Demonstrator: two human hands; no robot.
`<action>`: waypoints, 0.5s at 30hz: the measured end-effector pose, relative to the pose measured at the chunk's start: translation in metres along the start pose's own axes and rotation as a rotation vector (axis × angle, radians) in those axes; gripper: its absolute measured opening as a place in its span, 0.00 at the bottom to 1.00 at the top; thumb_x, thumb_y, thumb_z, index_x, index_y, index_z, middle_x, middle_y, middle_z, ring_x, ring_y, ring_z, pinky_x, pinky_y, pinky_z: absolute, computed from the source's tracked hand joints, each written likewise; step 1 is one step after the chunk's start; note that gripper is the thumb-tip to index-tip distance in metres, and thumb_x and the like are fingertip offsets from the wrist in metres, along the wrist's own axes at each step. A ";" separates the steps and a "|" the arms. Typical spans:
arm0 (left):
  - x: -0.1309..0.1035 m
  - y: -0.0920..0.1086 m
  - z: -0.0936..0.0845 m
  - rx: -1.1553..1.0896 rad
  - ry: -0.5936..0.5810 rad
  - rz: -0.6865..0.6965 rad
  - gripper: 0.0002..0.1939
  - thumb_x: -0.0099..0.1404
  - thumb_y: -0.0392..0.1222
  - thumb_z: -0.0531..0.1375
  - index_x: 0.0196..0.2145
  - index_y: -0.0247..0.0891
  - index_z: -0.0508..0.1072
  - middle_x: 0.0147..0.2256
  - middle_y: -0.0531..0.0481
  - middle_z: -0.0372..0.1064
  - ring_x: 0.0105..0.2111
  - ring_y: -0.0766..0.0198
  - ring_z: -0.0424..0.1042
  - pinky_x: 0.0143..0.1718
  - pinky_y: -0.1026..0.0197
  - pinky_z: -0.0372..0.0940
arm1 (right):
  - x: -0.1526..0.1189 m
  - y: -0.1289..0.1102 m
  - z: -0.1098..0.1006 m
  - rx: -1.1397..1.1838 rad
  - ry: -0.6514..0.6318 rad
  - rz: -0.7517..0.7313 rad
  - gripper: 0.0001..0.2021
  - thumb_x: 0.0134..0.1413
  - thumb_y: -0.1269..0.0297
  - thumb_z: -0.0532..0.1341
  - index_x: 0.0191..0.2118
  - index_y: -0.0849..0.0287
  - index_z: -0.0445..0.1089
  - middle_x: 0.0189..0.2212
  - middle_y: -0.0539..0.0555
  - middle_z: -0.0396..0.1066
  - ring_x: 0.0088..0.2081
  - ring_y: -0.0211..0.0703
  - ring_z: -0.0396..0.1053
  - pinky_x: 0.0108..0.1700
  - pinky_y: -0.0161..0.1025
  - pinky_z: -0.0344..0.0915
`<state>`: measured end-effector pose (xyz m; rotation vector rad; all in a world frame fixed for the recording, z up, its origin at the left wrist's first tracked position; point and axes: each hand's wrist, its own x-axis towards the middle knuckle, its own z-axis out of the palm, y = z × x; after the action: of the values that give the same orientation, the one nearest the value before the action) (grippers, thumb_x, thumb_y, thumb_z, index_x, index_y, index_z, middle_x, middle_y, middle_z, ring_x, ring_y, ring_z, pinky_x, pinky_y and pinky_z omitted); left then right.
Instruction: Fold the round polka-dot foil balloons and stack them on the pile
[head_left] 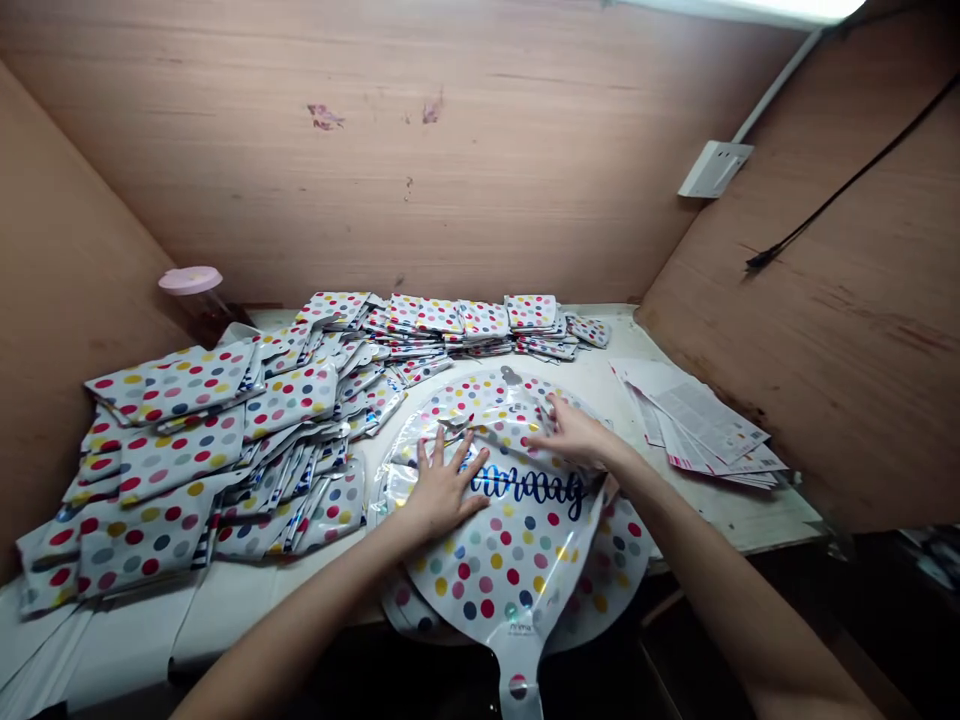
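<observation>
1. head view, hands: the left hand (444,492) lies on the top balloon (480,590) with fingers spread; the right hand (574,435) has its fingers bent at a crease in the foil, and whether they pinch it i cannot tell.
2. head view, balloon: it lies flat at the front middle of the table (592,375), over other balloons (626,560), its neck (519,675) reaching past the front edge; blue lettering (525,490) runs across it.
3. head view, handling: broad, even pressure from the left palm should stop the slick foil sliding. the right fingers would do best to take one layer only, smoothing the crease outward without tugging, since thin foil probably wrinkles easily.
4. head view, surface: a heap of folded packets (180,450) fills the left side, more packets (480,320) line the back, and printed sheets (705,420) lie fanned at the right. a cup with a pink lid (191,280) stands behind the heap.
5. head view, room: wooden walls (525,200) enclose the table; a white switch box (715,170), a black cable (847,190) and a bright lamp (787,8) are at the upper right.
</observation>
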<state>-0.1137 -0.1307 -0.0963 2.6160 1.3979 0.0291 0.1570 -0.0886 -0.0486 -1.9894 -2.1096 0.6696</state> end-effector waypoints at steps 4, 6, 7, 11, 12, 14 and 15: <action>-0.006 0.001 0.014 0.013 0.055 -0.121 0.42 0.60 0.67 0.52 0.66 0.54 0.44 0.68 0.47 0.29 0.63 0.26 0.27 0.56 0.25 0.32 | -0.060 0.057 0.011 0.031 0.029 0.140 0.12 0.46 0.60 0.64 0.37 0.60 0.71 0.39 0.59 0.74 0.42 0.51 0.71 0.40 0.36 0.62; -0.006 0.003 0.011 0.018 0.056 -0.206 0.47 0.55 0.72 0.53 0.66 0.53 0.43 0.68 0.43 0.31 0.63 0.23 0.29 0.55 0.25 0.34 | -0.068 0.080 0.011 0.062 0.048 0.211 0.08 0.53 0.61 0.58 0.30 0.60 0.70 0.33 0.56 0.75 0.37 0.48 0.72 0.36 0.35 0.62; -0.005 0.004 0.008 0.023 0.052 -0.254 0.50 0.53 0.74 0.53 0.66 0.52 0.43 0.68 0.41 0.32 0.62 0.22 0.31 0.55 0.25 0.35 | -0.066 0.088 0.009 0.068 0.052 0.238 0.11 0.55 0.60 0.55 0.29 0.60 0.70 0.30 0.55 0.75 0.34 0.46 0.72 0.33 0.34 0.62; 0.003 0.003 0.003 0.032 0.052 -0.385 0.56 0.47 0.78 0.53 0.66 0.45 0.48 0.67 0.33 0.34 0.61 0.20 0.36 0.55 0.26 0.37 | -0.045 0.095 0.005 0.024 0.072 0.332 0.17 0.57 0.55 0.54 0.24 0.60 0.68 0.22 0.54 0.72 0.27 0.46 0.71 0.28 0.35 0.61; 0.005 0.001 0.003 0.032 0.065 -0.396 0.55 0.48 0.78 0.53 0.65 0.44 0.50 0.67 0.33 0.34 0.61 0.20 0.34 0.55 0.27 0.36 | -0.041 0.092 0.004 -0.004 0.090 0.353 0.16 0.57 0.55 0.55 0.25 0.60 0.69 0.23 0.56 0.72 0.29 0.48 0.71 0.30 0.37 0.61; 0.006 -0.005 0.005 0.045 0.113 -0.383 0.54 0.49 0.78 0.52 0.64 0.41 0.53 0.67 0.35 0.34 0.62 0.22 0.29 0.57 0.27 0.32 | -0.040 0.082 0.005 -0.065 0.163 0.393 0.13 0.57 0.58 0.56 0.32 0.62 0.71 0.30 0.62 0.74 0.37 0.55 0.72 0.37 0.42 0.63; 0.007 -0.008 0.005 0.055 0.138 -0.344 0.53 0.50 0.77 0.51 0.64 0.39 0.54 0.67 0.36 0.35 0.63 0.25 0.27 0.58 0.29 0.30 | -0.042 0.075 0.007 -0.105 0.223 0.365 0.12 0.58 0.61 0.54 0.37 0.62 0.71 0.36 0.65 0.74 0.42 0.58 0.70 0.41 0.46 0.63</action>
<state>-0.1160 -0.1216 -0.1028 2.4163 1.9033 0.1297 0.2261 -0.1302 -0.0787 -2.4085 -1.7057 0.3675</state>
